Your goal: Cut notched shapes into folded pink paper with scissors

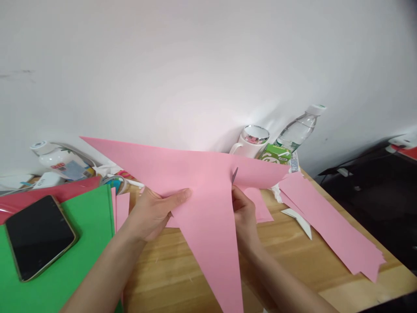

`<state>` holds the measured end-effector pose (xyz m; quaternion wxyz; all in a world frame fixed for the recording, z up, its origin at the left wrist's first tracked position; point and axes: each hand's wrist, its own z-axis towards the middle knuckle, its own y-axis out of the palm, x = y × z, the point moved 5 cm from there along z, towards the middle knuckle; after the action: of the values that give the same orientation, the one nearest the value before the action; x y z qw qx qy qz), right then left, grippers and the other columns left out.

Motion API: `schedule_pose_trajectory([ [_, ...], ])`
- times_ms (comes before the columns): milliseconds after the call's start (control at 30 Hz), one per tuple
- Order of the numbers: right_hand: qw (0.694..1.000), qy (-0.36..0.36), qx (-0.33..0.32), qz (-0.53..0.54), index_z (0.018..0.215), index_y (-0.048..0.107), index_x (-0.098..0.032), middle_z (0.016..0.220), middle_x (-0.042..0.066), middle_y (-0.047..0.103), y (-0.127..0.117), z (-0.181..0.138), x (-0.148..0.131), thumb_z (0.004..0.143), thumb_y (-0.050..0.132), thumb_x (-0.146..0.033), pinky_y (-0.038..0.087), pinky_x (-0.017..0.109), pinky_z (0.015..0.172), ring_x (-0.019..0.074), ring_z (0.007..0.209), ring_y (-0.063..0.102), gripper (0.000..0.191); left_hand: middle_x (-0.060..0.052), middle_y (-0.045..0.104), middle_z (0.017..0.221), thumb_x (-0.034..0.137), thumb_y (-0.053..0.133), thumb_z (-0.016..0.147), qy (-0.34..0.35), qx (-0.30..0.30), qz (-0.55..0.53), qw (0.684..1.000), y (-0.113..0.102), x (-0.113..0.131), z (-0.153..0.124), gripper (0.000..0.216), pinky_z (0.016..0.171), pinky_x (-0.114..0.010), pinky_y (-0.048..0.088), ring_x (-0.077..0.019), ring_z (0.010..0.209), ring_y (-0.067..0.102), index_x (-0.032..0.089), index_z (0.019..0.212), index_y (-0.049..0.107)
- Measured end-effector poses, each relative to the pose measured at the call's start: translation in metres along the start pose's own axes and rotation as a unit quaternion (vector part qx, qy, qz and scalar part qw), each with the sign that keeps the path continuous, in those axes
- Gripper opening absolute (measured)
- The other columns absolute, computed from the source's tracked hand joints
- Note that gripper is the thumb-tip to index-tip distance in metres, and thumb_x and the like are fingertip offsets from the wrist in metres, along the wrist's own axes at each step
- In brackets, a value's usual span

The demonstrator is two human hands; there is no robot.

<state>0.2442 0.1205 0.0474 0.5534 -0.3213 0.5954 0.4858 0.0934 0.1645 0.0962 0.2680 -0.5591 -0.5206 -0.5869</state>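
Note:
A large sheet of pink paper (205,208) is held up above the table, with one long point reaching to the upper left and another toward me. My left hand (156,208) grips its left edge, thumb on top and fingers underneath. My right hand (243,211) is closed around scissors (235,174) at the paper's right side. Only a dark blade tip shows above the sheet; the handles are hidden by my hand and the paper. Right of the blade, a pink strip curls away from the main sheet.
Pink strips (332,221) are stacked at the right, beside a folded white scrap (300,222). A mug (249,145), green box (276,153) and water bottle (298,130) stand by the wall. At left, a phone (41,237) lies on green paper (93,243), near a white bottle (65,161).

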Motion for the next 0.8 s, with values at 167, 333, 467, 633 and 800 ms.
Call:
schedule_pose_trajectory([
  [167,1.0,-0.006,0.005,-0.004,0.081,0.062,-0.02,0.072,-0.001,0.065,-0.0009,-0.0007,0.0007,0.062,0.065,-0.01,0.044,0.024,0.054,0.0145,0.064,0.057,0.022,-0.004,0.075,0.085,0.019,0.075,0.067,-0.001,-0.005,0.002,1.0,-0.0004,-0.0011,-0.0011,0.018,0.066,-0.023,0.055,-0.0175,0.075,0.068,0.017,0.084,0.072],
  [333,1.0,-0.008,0.011,-0.011,0.081,0.063,-0.021,0.075,-0.001,0.067,-0.0011,-0.0005,0.0012,0.063,0.065,-0.012,0.046,0.025,0.054,0.0153,0.065,0.058,0.02,-0.005,0.074,0.089,0.019,0.072,0.07,0.0,-0.004,0.003,1.0,-0.002,-0.0022,-0.0005,0.016,0.065,-0.023,0.055,-0.0178,0.076,0.068,0.017,0.085,0.071],
  [467,1.0,-0.006,0.011,-0.014,0.08,0.063,-0.02,0.073,-0.001,0.066,-0.0014,-0.0006,0.0002,0.063,0.066,-0.011,0.046,0.025,0.053,0.0148,0.064,0.057,0.02,-0.005,0.074,0.086,0.019,0.072,0.07,-0.007,-0.01,-0.003,1.0,-0.0029,-0.0037,0.0003,0.014,0.065,-0.023,0.055,-0.0173,0.074,0.068,0.017,0.084,0.071],
  [633,1.0,-0.007,0.016,-0.018,0.08,0.063,-0.02,0.072,-0.001,0.066,-0.0022,-0.0011,0.0004,0.063,0.065,-0.01,0.045,0.024,0.052,0.0138,0.062,0.057,0.02,-0.006,0.074,0.091,0.02,0.074,0.068,-0.009,0.008,-0.004,1.0,-0.0046,-0.0044,0.0003,0.021,0.069,-0.024,0.056,-0.0182,0.078,0.068,0.017,0.088,0.071],
  [800,1.0,-0.002,0.022,-0.015,0.078,0.064,-0.021,0.066,-0.003,0.064,-0.0023,-0.0014,0.0003,0.06,0.066,-0.009,0.044,0.024,0.05,0.0139,0.059,0.056,0.021,-0.006,0.073,0.093,0.02,0.075,0.067,-0.002,0.012,0.003,1.0,-0.0041,-0.0037,0.0005,0.023,0.071,-0.025,0.056,-0.0189,0.078,0.068,0.017,0.089,0.07],
])
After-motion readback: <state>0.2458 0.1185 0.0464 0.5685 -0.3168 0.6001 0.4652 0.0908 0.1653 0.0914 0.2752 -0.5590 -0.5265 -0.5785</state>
